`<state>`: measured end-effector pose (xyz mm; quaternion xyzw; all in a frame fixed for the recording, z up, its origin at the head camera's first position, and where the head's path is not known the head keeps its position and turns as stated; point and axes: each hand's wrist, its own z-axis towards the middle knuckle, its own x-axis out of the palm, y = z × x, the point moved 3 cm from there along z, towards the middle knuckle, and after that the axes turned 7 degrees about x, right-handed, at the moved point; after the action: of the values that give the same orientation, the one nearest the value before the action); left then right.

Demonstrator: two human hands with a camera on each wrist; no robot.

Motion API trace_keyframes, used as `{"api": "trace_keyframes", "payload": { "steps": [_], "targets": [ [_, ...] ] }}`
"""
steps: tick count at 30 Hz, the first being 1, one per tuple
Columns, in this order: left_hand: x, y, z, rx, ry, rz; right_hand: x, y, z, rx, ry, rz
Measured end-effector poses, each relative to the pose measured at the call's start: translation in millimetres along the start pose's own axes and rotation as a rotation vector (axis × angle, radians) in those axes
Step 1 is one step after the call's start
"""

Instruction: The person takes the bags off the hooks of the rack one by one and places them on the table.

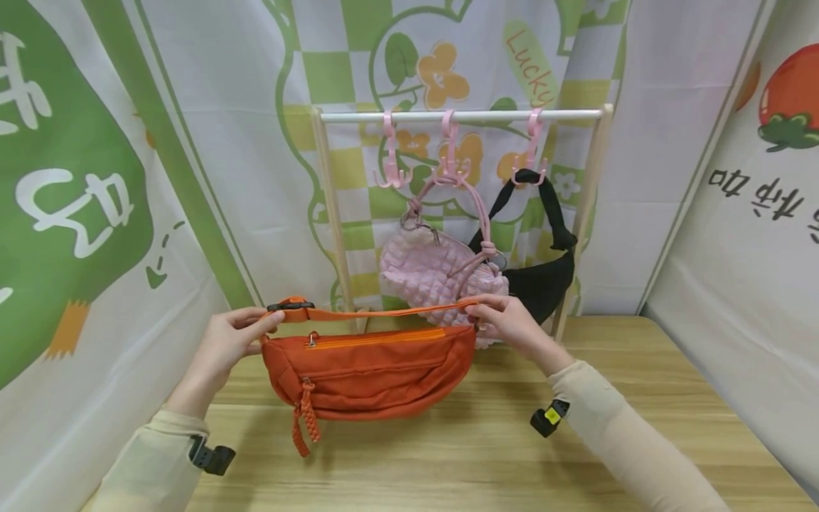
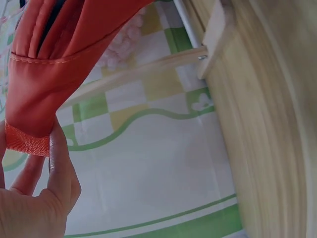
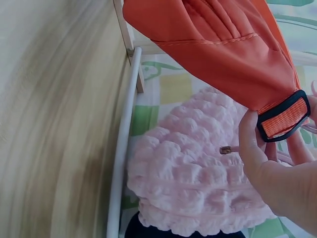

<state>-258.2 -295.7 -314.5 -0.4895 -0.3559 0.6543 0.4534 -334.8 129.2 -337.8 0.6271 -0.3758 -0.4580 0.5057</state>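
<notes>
An orange waist bag (image 1: 377,380) with a zipper and braided cord pulls is held up above the wooden table, its strap (image 1: 384,313) stretched along the top. My left hand (image 1: 227,345) pinches the strap end by the black buckle (image 1: 291,306). At the other end, my right hand (image 1: 508,327) grips the strap and the bag's corner. The right wrist view shows a black strap slider (image 3: 283,116) between the fingers of that hand. In the left wrist view, thumb and fingers hold orange webbing (image 2: 27,141) at the bag's tip.
Behind the bag stands a wood-framed rack with a metal rail (image 1: 461,115). Pink hooks (image 1: 392,153) hang from it. A pink puffy bag (image 1: 422,263) and a black bag (image 1: 544,281) hang on two hooks; the left hook bears nothing. Printed cloth walls enclose the table (image 1: 486,455).
</notes>
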Motion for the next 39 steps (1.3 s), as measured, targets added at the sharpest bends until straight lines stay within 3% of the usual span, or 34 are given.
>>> {"api": "trace_keyframes", "payload": {
  "steps": [5,12,19,28,39],
  "targets": [
    [-1.0,8.5,-1.6,-0.038,0.018,0.053,4.9,-6,2,0.034,0.017,-0.019],
    [-3.0,20.4,-3.0,-0.082,0.034,0.087,13.4,-16,3,0.091,0.072,0.093],
    [-3.3,30.5,-4.0,-0.138,0.061,0.103,19.8,-24,7,0.125,0.122,0.120],
    [-4.9,36.4,-6.7,-0.169,0.076,0.107,28.0,-37,11,0.170,0.075,0.111],
    [-9.0,45.0,-11.0,-0.209,0.094,0.116,38.4,-46,13,0.179,0.101,0.157]
  ]
}}
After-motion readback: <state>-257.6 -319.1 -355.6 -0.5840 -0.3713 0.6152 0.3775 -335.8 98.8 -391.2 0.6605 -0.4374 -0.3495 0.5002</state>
